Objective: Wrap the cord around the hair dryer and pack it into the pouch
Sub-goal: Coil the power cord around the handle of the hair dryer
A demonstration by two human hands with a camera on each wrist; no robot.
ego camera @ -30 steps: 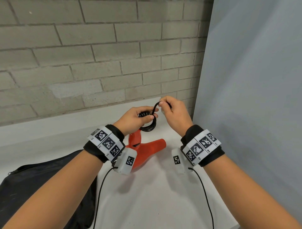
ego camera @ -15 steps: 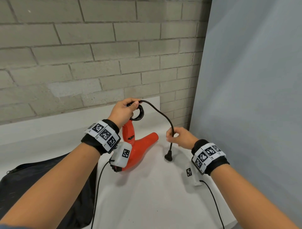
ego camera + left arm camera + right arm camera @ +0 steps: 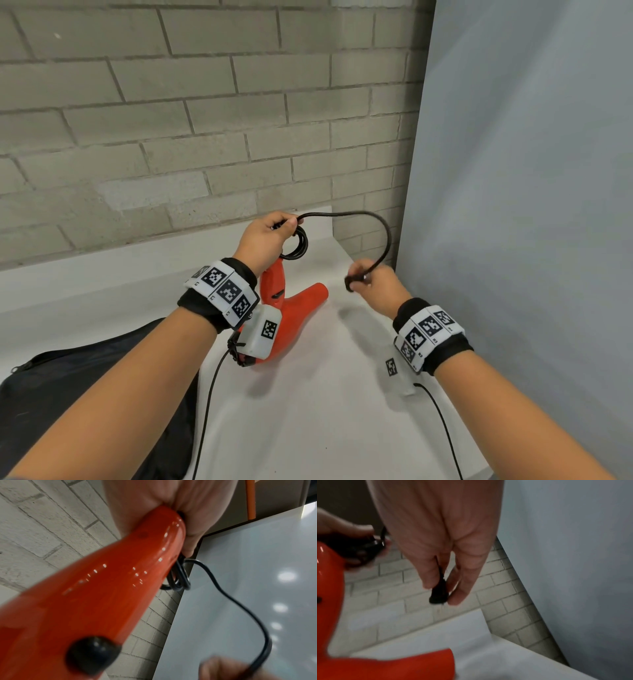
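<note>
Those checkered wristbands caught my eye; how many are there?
2: one black-and-white patterned wristband on the left wrist, one on the right wrist.

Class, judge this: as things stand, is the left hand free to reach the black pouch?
Probably not yet. The left hand grips the cord coils against the hair dryer handle. The pouch lies near that forearm, nothing blocking it.
</note>
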